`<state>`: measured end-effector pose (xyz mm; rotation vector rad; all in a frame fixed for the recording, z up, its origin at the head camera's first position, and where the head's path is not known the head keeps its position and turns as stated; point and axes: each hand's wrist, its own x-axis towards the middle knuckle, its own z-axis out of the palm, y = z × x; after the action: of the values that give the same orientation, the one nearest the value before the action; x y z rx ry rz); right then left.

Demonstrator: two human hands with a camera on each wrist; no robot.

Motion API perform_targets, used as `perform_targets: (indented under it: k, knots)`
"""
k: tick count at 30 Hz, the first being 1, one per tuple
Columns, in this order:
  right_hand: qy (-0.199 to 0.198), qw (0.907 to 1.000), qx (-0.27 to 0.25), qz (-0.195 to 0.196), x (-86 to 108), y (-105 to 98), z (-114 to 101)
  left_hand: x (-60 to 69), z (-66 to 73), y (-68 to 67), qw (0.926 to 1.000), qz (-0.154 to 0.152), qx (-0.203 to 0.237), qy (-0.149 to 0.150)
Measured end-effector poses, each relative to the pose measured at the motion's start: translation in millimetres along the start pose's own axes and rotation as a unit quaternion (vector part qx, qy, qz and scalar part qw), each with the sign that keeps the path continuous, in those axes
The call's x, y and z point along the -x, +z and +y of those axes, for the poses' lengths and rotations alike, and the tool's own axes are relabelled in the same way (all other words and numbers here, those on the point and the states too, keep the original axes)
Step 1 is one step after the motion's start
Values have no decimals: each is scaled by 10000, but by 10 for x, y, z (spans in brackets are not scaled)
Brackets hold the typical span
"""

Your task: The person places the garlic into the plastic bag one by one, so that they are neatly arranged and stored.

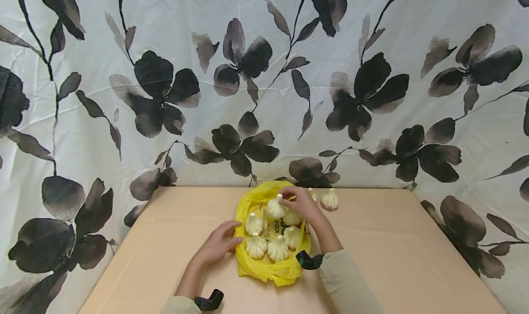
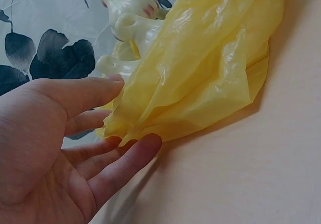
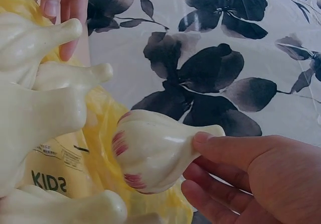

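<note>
A yellow plastic bag (image 1: 270, 277) lies spread with its mouth up, several white garlic bulbs (image 1: 278, 249) inside. My right hand (image 1: 303, 206) pinches one bulb (image 3: 153, 151) by its stem at the bag's far side; pink streaks mark its base in the right wrist view. On the bag's left edge rests my left hand (image 1: 219, 243), thumb and fingers spread along the plastic in the left wrist view, where the bag's side (image 2: 200, 68) hides most bulbs.
Beyond the bag's far right side, a garlic bulb (image 1: 329, 199) stands on the tan table (image 1: 392, 249), with another partly behind my right hand. A white cloth with dark flowers (image 1: 297, 112) hangs behind the table's far edge.
</note>
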<state>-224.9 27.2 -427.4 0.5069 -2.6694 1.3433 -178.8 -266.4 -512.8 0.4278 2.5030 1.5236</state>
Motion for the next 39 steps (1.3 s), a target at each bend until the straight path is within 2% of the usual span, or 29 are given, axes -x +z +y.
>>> perform_targets:
  k: [19, 28, 39]
  knots:
    - [186, 9998, 75, -17, -113, 260, -87, 68, -2, -66, 9998, -158, 145, -26]
    - [45, 9999, 135, -94, -176, 319, -90, 77, 24, -80, 9994, -200, 264, -20]
    - [109, 9997, 34, -210, -236, 400, -54, 76, 23, -82, 9989, -217, 401, -79]
